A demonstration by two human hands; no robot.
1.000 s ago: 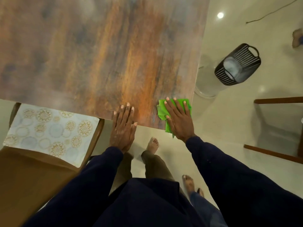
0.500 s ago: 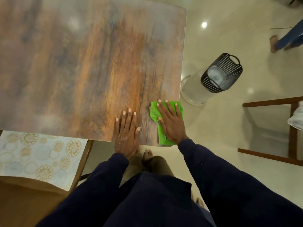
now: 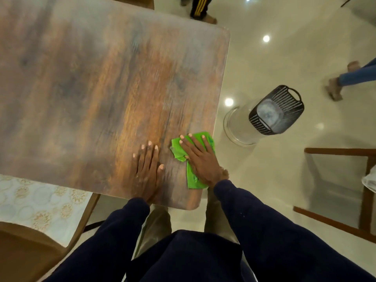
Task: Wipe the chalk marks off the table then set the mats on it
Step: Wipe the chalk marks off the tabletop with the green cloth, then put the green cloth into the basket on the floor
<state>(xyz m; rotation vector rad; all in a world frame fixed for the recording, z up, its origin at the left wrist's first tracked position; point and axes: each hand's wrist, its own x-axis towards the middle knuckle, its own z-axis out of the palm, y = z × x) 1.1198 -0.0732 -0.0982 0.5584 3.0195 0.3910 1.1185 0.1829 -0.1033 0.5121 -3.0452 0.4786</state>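
A brown wood-grain table [image 3: 85, 84] fills the upper left of the head view. My right hand [image 3: 200, 157] presses flat, fingers straight, on a green cloth [image 3: 192, 180] near the table's near right corner. My left hand [image 3: 146, 169] rests flat on the tabletop just left of the cloth. A patterned white and gold mat [image 3: 36, 206] lies on a chair seat at the lower left. The picture is blurred, and I can make out no chalk marks.
A brown chair [image 3: 24, 251] stands at the lower left under the mat. On the floor to the right sits a black slatted fan [image 3: 274, 110] on a clear base. A wooden frame [image 3: 345, 190] is at the far right. Other people's feet show at the top and right.
Both hands have slid further onto the table, away from its near edge, the right one carrying the cloth with it. The view has tilted up, showing the table's far right corner.
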